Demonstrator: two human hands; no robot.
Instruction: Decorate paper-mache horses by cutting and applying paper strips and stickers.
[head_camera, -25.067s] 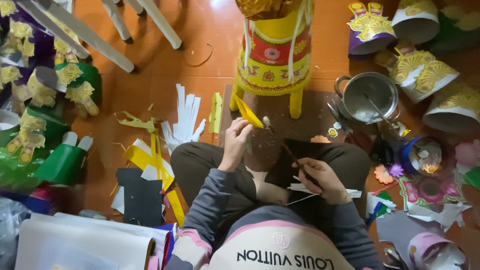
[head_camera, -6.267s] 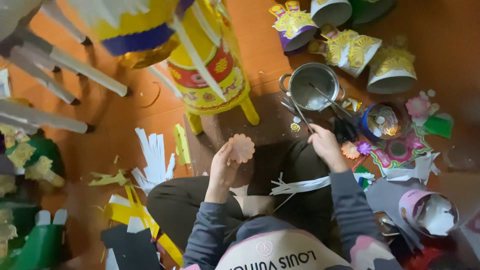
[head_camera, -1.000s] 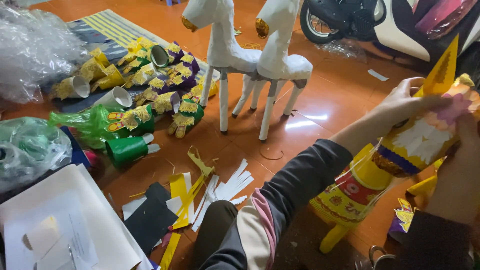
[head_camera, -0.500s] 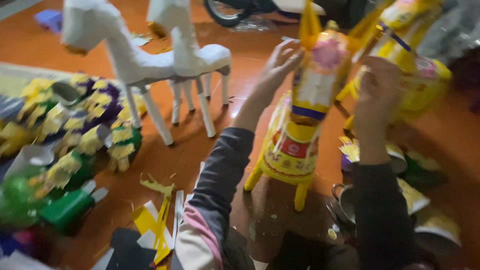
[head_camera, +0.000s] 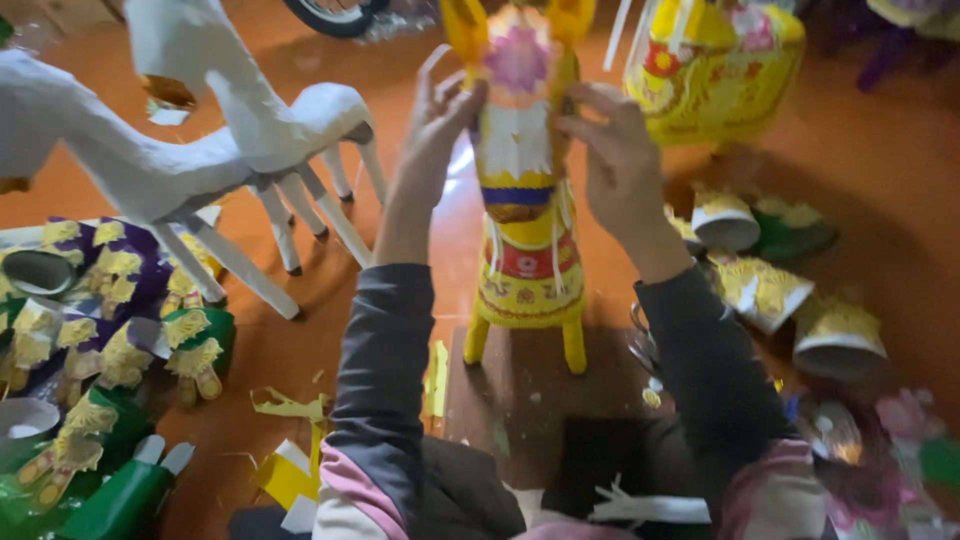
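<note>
Seated person, head view looking down. Yellow paper horse figure with red and blue bands and a pink flower on its brow stands upright on a dark brown board laid on the orange floor, directly in front of the knees. Its long axis runs vertical, two yellow front legs planted at the bottom, head at the top edge of view; the flowered front faces the person. Left hand is raised at the figure's head, fingers spread and loosely curled, fingertips touching the left edge of the head beside the flower; not closed around it. Right hand is at the opposite side, fingers bent, tips pressing the right edge of the head and neck; an open pinch rather than a fist. Both forearms in dark grey sleeves. Left of the figure, apart from it, two unpainted white papier-mâché horse bodies stand on thin legs. Further left, a heap of green and purple paper pieces with yellow fringe. Behind on the right, a second decorated yellow figure; below it, yellow-patterned paper cones with white rims lie on the floor.
</note>
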